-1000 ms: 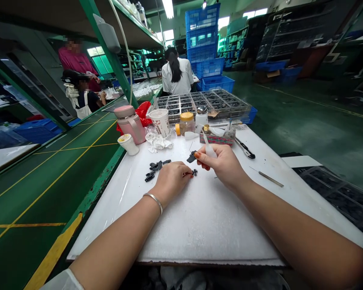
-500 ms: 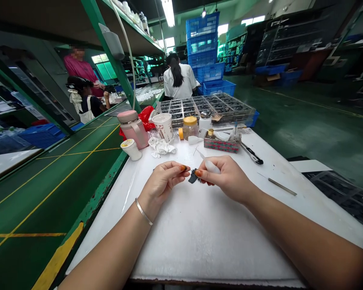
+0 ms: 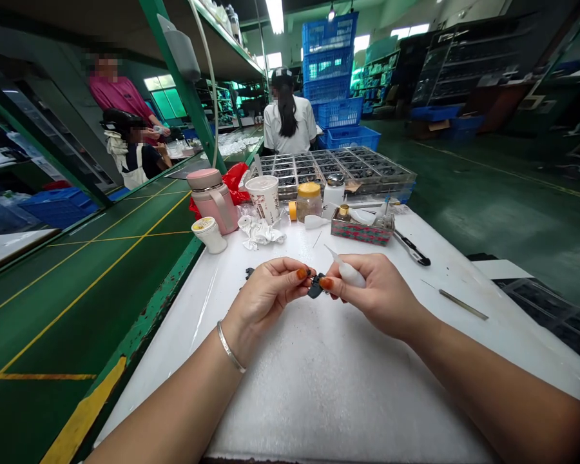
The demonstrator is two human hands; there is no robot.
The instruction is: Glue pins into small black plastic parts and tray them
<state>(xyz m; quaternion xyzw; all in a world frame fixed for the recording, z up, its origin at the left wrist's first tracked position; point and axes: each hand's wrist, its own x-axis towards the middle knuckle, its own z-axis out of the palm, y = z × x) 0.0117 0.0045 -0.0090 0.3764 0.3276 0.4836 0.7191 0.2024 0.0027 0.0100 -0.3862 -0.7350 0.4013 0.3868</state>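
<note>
Left hand (image 3: 270, 288) nearer dark piece (image 3: 315, 289), its tiny part (image 3: 309, 273) mostly hidden

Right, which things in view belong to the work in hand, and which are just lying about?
In the work, it seems:
small dark part, in left hand
dark piece and white nozzle bottle, in right hand

Probably lying about:
pink mug
paper cup
crumpled tissue

Unclear, lying unused: black-handled knife

Matt dark piece (image 3: 316, 289), translucent plastic bottle (image 3: 352, 274), shiny metal bracelet (image 3: 229, 348), glossy white tabletop (image 3: 328, 393)
</note>
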